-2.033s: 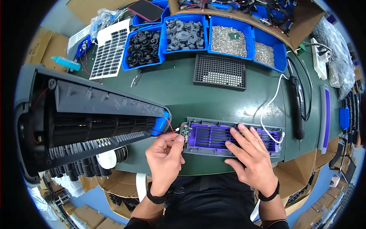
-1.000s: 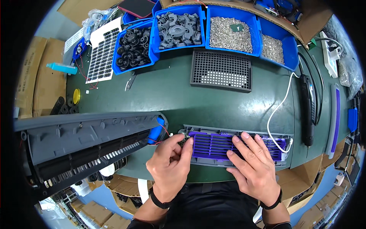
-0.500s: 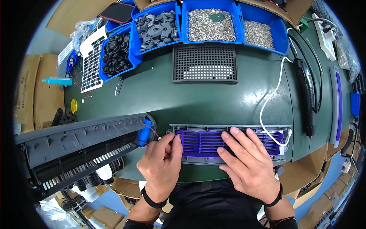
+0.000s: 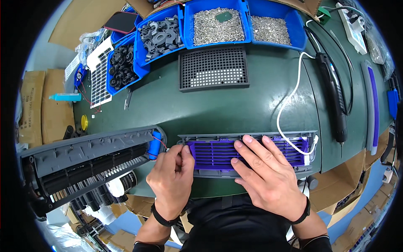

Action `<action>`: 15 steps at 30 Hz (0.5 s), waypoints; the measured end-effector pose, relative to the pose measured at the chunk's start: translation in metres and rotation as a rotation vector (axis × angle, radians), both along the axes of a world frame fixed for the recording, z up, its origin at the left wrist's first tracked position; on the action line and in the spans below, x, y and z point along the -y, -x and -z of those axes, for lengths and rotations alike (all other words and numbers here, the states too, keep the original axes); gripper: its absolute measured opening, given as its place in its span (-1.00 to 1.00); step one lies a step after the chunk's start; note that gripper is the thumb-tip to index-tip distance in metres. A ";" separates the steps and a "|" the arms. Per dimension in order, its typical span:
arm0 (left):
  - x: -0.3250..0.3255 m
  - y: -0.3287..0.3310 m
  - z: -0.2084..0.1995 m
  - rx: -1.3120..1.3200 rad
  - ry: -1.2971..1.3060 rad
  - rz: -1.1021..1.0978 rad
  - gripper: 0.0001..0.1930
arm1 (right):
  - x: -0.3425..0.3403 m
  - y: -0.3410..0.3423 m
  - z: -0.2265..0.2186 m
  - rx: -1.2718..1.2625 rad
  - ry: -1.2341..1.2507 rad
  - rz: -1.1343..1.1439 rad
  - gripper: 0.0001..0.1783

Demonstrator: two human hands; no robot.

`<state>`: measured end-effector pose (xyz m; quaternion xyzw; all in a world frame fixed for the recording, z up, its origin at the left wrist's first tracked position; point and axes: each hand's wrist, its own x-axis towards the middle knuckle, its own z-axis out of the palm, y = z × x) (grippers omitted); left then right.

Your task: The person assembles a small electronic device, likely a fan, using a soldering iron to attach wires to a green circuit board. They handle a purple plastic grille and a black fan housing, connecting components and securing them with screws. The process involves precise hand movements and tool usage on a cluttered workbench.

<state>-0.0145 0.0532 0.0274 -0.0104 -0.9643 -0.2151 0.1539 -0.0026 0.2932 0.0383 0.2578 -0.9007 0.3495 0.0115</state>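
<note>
Spread Fingers Across a Purple Grille (image 4: 212, 154)

And there it was, just right of and below the centre of the frame: a long grey panel (image 4: 214, 173), laid lengthwise on the dark green table (image 4: 235, 113), with the grille seated within its rim. What a colour! Deep, vivid violet, cut into thin slats that ran the long way, crossed by short upright ribs, dark gaps showing between them. The grey rim looked matte, with small notches along its upper edge. Over at the panel's right end, a white cable (image 4: 287, 105) curved down to a pale fitting (image 4: 314, 145).

The right hand (image 4: 268, 180) lay across the grille's middle, fingers long and apart, gripping nothing. The left hand (image 4: 171, 176) was at the panel's left end, thumb and forefinger drawn together, the other fingers curled; what, if anything, sat in that pinch could not be told. Just beside it, a red wire (image 4: 160, 142) ran from a blue cylinder (image 4: 154, 148) at the tip of an open grey housing (image 4: 92, 151), lower left of the frame.
</note>
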 end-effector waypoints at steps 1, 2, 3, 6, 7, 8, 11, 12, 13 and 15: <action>0.000 0.000 0.001 -0.006 -0.002 -0.003 -0.89 | 0.000 0.000 0.001 -0.004 -0.001 0.002 -0.55; 0.001 0.000 0.003 -0.013 -0.005 -0.005 -0.90 | 0.000 -0.001 0.001 -0.007 -0.001 0.005 -0.56; 0.002 -0.001 0.004 -0.019 -0.007 -0.007 -0.91 | 0.000 -0.001 0.002 -0.008 0.003 0.007 -0.57; 0.003 -0.004 0.004 0.048 -0.178 -0.072 -0.92 | -0.001 -0.002 0.004 -0.013 0.008 0.007 -0.59; 0.003 -0.005 0.002 0.075 -0.200 -0.094 -0.92 | -0.002 -0.002 0.005 -0.019 0.005 0.001 -0.60; 0.003 -0.006 -0.002 0.100 -0.222 -0.116 -0.92 | -0.002 -0.003 0.006 -0.026 0.002 -0.006 -0.61; 0.001 -0.008 -0.004 0.132 -0.267 -0.161 -0.86 | -0.002 -0.003 0.008 -0.028 0.019 -0.006 -0.62; 0.001 -0.008 -0.004 0.135 -0.279 -0.173 -0.83 | -0.002 -0.003 0.009 -0.029 0.018 -0.005 -0.62; 0.001 -0.008 -0.005 0.159 -0.313 -0.195 -0.83 | -0.002 -0.003 0.009 -0.030 0.018 -0.002 -0.62; 0.001 -0.007 -0.007 0.207 -0.381 -0.240 -0.83 | -0.002 -0.003 0.010 -0.030 0.019 0.003 -0.62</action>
